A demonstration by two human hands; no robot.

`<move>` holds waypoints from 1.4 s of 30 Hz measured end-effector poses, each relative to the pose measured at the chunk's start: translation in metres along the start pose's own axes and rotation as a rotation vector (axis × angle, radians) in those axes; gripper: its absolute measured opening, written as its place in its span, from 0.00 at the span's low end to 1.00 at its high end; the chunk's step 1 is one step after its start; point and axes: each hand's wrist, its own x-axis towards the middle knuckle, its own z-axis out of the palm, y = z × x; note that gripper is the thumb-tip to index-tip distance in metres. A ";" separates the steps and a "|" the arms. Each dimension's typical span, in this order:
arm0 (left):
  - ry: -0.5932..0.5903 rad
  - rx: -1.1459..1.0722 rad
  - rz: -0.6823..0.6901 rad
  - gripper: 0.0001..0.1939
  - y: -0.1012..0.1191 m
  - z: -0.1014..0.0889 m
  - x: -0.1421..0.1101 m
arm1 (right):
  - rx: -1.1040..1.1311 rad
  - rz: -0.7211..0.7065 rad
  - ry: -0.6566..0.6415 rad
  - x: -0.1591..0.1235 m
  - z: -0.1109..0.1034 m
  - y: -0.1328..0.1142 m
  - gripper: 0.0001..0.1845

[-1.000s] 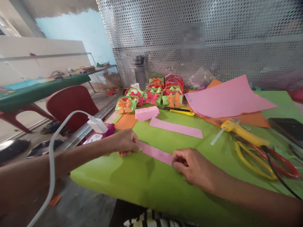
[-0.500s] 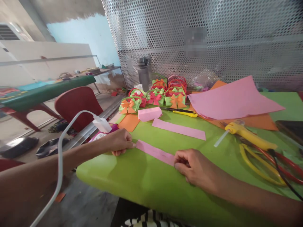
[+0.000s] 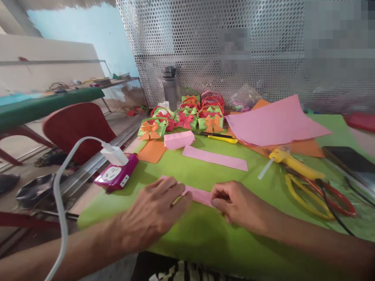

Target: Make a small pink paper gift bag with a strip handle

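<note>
On the green tabletop [image 3: 205, 234] lies a narrow pink paper strip [image 3: 200, 196]. My right hand [image 3: 234, 201] pinches the strip's right end between thumb and curled fingers. My left hand [image 3: 159, 210], palm down with a ring on one finger, rests over the strip's left part with its fingers stretched across it. A sliver of pink shows beyond those fingers; the rest of that end is hidden. Behind them lies a second, wider pink strip [image 3: 215, 158], and a folded pink paper piece [image 3: 179, 139] is farther back.
Behind stand small paper bags with bows [image 3: 184, 117], a grey bottle [image 3: 170, 88] and a yellow cutter [image 3: 223, 139]. Pink sheets [image 3: 272, 121], a yellow glue gun [image 3: 299, 164], scissors [image 3: 307, 201] and a phone [image 3: 348, 160] occupy the right. A purple power socket [image 3: 117, 171] sits left, its white cable crossing my forearm.
My left hand has left the strip's far left end and come nearer, its fingers now across the strip. The right hand keeps its pinch. The view has shifted slightly.
</note>
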 end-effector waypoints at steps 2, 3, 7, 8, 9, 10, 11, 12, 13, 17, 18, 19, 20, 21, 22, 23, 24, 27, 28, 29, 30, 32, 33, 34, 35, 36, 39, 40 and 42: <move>-0.097 0.014 0.059 0.09 0.003 0.010 0.004 | 0.060 0.029 -0.017 0.002 -0.002 0.001 0.06; -0.143 0.018 0.068 0.08 0.003 0.014 0.007 | 0.094 0.040 -0.025 0.002 -0.003 0.002 0.06; -0.145 0.039 0.117 0.08 -0.002 0.024 0.016 | 0.206 0.067 -0.021 -0.002 -0.011 0.007 0.05; -0.123 0.032 0.131 0.08 -0.003 0.024 0.017 | 0.175 0.055 0.005 -0.005 -0.012 0.008 0.06; -0.105 0.017 0.140 0.08 -0.004 0.024 0.017 | 0.092 0.018 0.055 -0.008 -0.013 0.009 0.06; -0.095 -0.004 0.144 0.08 -0.005 0.023 0.017 | -0.045 -0.044 0.124 -0.012 -0.013 0.009 0.06; -0.087 -0.025 0.141 0.09 -0.006 0.023 0.017 | -0.220 -0.126 0.197 -0.016 -0.013 0.010 0.05; -0.082 -0.044 0.134 0.09 -0.007 0.022 0.016 | -0.408 -0.216 0.265 -0.019 -0.012 0.011 0.05; -0.077 -0.061 0.125 0.09 -0.007 0.022 0.015 | -0.581 -0.300 0.319 -0.022 -0.010 0.012 0.05; -0.051 -0.127 0.097 0.09 -0.010 0.024 0.011 | -0.988 -0.476 0.411 -0.022 -0.005 0.019 0.02; -0.051 -0.143 0.092 0.09 -0.010 0.025 0.011 | -1.044 -0.500 0.417 -0.021 -0.004 0.021 0.04; -0.053 -0.155 0.090 0.09 -0.011 0.025 0.010 | -1.087 -0.521 0.415 -0.019 -0.004 0.022 0.06; -0.054 -0.162 0.087 0.09 -0.011 0.025 0.010 | -1.117 -0.539 0.408 -0.018 -0.003 0.022 0.07; -0.055 -0.162 0.085 0.09 -0.011 0.025 0.010 | -1.134 -0.552 0.405 -0.017 -0.003 0.022 0.08; -0.059 -0.160 0.082 0.08 -0.011 0.025 0.011 | -1.139 -0.558 0.405 -0.016 -0.003 0.022 0.08; -0.061 -0.156 0.080 0.09 -0.010 0.025 0.012 | -1.140 -0.562 0.405 -0.016 -0.003 0.021 0.08; -0.064 -0.152 0.082 0.09 -0.010 0.025 0.013 | -1.139 -0.569 0.399 -0.017 -0.003 0.021 0.09; -0.036 -0.149 0.112 0.10 -0.006 0.025 0.020 | -1.129 -0.592 0.354 -0.018 -0.002 0.021 0.09; -0.024 -0.152 0.126 0.10 -0.005 0.025 0.023 | -1.125 -0.599 0.338 -0.019 -0.002 0.022 0.08; -0.014 -0.157 0.139 0.10 -0.004 0.025 0.025 | -1.116 -0.601 0.325 -0.019 -0.002 0.023 0.08; -0.007 -0.164 0.145 0.10 -0.004 0.026 0.026 | -1.099 -0.598 0.316 -0.019 -0.002 0.024 0.09; 0.009 -0.182 0.138 0.10 -0.003 0.028 0.028 | -1.056 -0.588 0.300 -0.020 -0.002 0.025 0.10; 0.021 -0.189 0.125 0.10 -0.002 0.029 0.027 | -1.039 -0.587 0.295 -0.020 -0.002 0.026 0.11; 0.039 -0.197 0.110 0.11 -0.002 0.031 0.027 | -1.025 -0.589 0.288 -0.020 -0.003 0.027 0.11; 0.056 -0.207 0.091 0.12 -0.002 0.033 0.026 | -1.012 -0.592 0.280 -0.020 -0.003 0.027 0.10; 0.068 -0.219 0.069 0.12 -0.002 0.035 0.024 | -0.995 -0.592 0.267 -0.020 -0.003 0.027 0.10; 0.089 -0.271 -0.010 0.15 -0.002 0.039 0.020 | -0.898 -0.541 0.248 -0.020 -0.004 0.028 0.08; 0.087 -0.288 -0.037 0.15 -0.003 0.040 0.019 | -0.856 -0.510 0.261 -0.020 -0.005 0.029 0.08; 0.080 -0.315 -0.087 0.14 -0.003 0.040 0.017 | -0.779 -0.454 0.306 -0.019 -0.004 0.031 0.10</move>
